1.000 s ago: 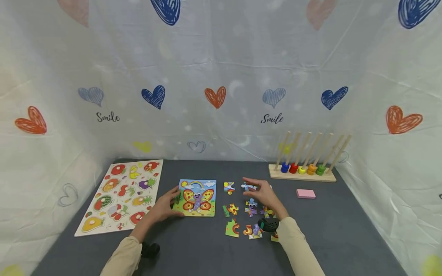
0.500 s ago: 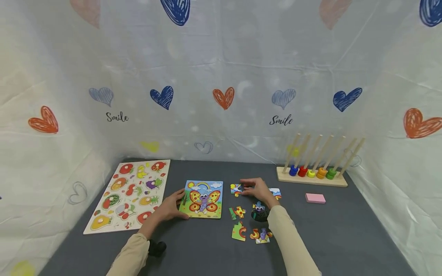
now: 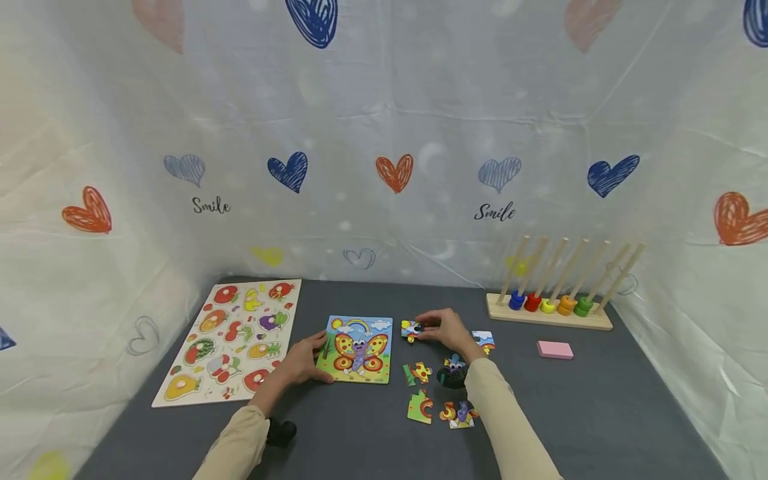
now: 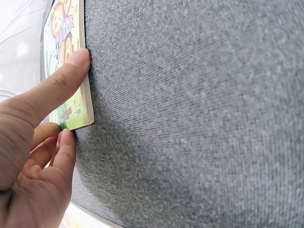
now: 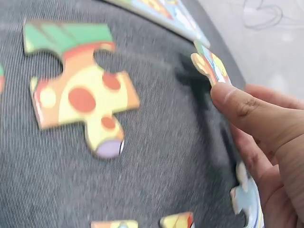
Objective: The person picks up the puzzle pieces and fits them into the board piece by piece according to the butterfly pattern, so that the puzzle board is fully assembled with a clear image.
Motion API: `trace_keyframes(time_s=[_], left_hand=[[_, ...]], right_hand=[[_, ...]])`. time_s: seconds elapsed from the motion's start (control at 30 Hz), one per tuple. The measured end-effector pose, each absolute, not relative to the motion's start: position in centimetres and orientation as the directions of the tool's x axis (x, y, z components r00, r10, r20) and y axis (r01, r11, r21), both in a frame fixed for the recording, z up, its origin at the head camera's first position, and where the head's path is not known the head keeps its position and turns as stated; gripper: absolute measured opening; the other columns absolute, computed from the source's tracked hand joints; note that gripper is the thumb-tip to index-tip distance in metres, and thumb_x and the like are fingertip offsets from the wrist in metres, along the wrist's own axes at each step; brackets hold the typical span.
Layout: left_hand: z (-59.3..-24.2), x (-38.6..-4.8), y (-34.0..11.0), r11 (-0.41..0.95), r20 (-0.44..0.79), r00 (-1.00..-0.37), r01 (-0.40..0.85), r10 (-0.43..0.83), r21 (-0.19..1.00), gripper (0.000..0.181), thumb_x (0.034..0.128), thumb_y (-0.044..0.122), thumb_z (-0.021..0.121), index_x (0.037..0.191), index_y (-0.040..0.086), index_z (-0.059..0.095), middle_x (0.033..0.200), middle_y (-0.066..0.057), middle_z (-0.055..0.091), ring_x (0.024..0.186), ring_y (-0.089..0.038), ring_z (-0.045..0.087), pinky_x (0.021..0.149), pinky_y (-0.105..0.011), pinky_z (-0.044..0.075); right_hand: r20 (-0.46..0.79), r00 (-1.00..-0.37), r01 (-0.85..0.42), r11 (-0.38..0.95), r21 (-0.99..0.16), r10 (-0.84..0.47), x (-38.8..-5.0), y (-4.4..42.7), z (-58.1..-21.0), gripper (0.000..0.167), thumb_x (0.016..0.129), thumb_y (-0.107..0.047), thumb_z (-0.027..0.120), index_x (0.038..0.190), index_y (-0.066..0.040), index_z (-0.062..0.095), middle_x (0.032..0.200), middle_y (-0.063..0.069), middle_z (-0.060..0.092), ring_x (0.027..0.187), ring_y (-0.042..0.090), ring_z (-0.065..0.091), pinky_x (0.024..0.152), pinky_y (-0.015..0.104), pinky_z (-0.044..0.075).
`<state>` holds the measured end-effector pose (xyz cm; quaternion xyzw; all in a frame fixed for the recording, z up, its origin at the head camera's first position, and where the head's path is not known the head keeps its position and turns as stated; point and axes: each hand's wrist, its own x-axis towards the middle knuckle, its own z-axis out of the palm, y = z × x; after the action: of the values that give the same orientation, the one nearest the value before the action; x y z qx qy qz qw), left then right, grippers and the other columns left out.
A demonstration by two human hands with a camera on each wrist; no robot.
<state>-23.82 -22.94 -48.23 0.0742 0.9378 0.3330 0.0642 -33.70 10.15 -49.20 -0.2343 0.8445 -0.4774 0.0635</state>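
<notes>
The left hand [image 3: 301,362] grips the near left corner of a square butterfly picture board [image 3: 360,350]; in the left wrist view its thumb lies along one edge of the board [image 4: 76,107] and its fingers touch the side. Right of the board, the right hand [image 3: 445,330] pinches a puzzle piece with a yellow sun [image 3: 410,329]. From the right wrist camera, that piece [image 5: 213,66] is tilted up off the cloth between thumb and fingers. A red-dotted yellow piece [image 5: 83,90] lies beside it, and a pale blue piece [image 5: 248,199] is partly hidden under the hand.
More puzzle pieces lie nearer the person, including a green one [image 3: 418,408] and a purple one [image 3: 461,415]. A fruit board [image 3: 231,340] lies at the left. At the back right stands a peg rack with rings [image 3: 549,317], with a pink block [image 3: 555,350] in front.
The right hand has moved left from over the top middle piece to the sun piece and now pinches it. The left hand stays at the board. The head view has shifted slightly.
</notes>
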Motion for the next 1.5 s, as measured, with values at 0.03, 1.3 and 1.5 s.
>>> trace_keyframes(time_s=[0.03, 1.3, 1.5], left_hand=[[-48.2, -23.9, -22.9, 0.772, -0.076, -0.981, 0.091, 0.178, 0.628, 0.096, 0.0610, 0.015, 0.092, 0.138, -0.011, 0.042, 0.148, -0.023, 0.035, 0.131, -0.042, 0.038, 0.103, -0.050, 0.036], [-47.6, -23.8, -22.3, 0.799, -0.113, -0.983, 0.048, 0.143, 0.600, 0.092, 0.0620, 0.013, 0.091, 0.137, -0.012, 0.043, 0.147, -0.024, 0.036, 0.132, -0.047, 0.033, 0.104, -0.055, 0.032], [-47.6, -23.8, -22.3, 0.792, -0.119, -0.982, 0.042, 0.143, 0.609, 0.091, 0.0625, 0.012, 0.090, 0.137, -0.012, 0.044, 0.148, -0.023, 0.036, 0.132, -0.045, 0.035, 0.104, -0.053, 0.034]], right_hand=[[0.119, -0.879, -0.336, 0.423, -0.841, -0.463, -33.7, 10.0, -49.1, 0.033, 0.080, 0.000, 0.074, 0.113, 0.005, 0.067, 0.111, 0.020, 0.067, 0.098, 0.031, 0.066, 0.081, 0.034, 0.054], [0.208, -0.884, -0.355, 0.312, -0.881, -0.418, -31.9, -3.4, -51.0, 0.030, 0.083, -0.001, 0.072, 0.113, 0.004, 0.068, 0.095, 0.015, 0.069, 0.085, 0.024, 0.064, 0.066, 0.025, 0.053], [0.194, -0.887, -0.343, 0.317, -0.884, -0.419, -31.8, -4.4, -51.1, 0.034, 0.084, -0.002, 0.072, 0.117, 0.004, 0.066, 0.099, 0.016, 0.068, 0.083, 0.019, 0.064, 0.069, 0.025, 0.053]])
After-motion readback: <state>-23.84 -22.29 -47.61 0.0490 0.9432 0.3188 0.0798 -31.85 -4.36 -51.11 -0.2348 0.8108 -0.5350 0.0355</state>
